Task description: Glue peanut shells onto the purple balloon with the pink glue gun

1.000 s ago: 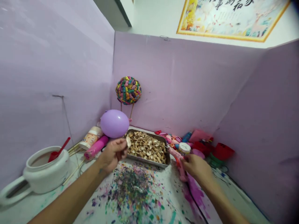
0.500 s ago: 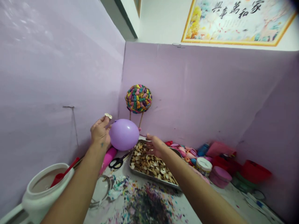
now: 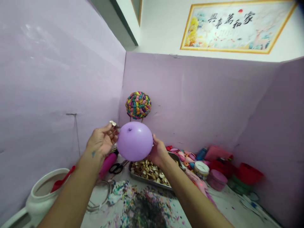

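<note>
A purple balloon (image 3: 135,142) hangs in front of me above the tray, its knot on the upper side facing me. My right hand (image 3: 158,153) grips its right side, the fingers partly hidden behind it. My left hand (image 3: 102,139) pinches a pale peanut shell (image 3: 112,123) between thumb and fingertip, and its other fingers are curled close to the balloon's left side; whether they touch it I cannot tell. Below lies a metal tray (image 3: 152,182) of split peanut shells (image 3: 149,172), partly covered by my right hand and the balloon.
A ball covered in coloured shells (image 3: 138,105) stands on sticks behind the balloon. Black-handled scissors (image 3: 116,168) lie left of the tray. A white pot (image 3: 45,190) with a red spoon (image 3: 62,180) is at left. White tub (image 3: 201,169), pink tub (image 3: 217,180) and deflated balloons (image 3: 182,155) stand right.
The balloon has moved right and slightly toward me, and its knot has turned into view. My right hand has come up from above the tray and taken hold of the balloon's right side.
</note>
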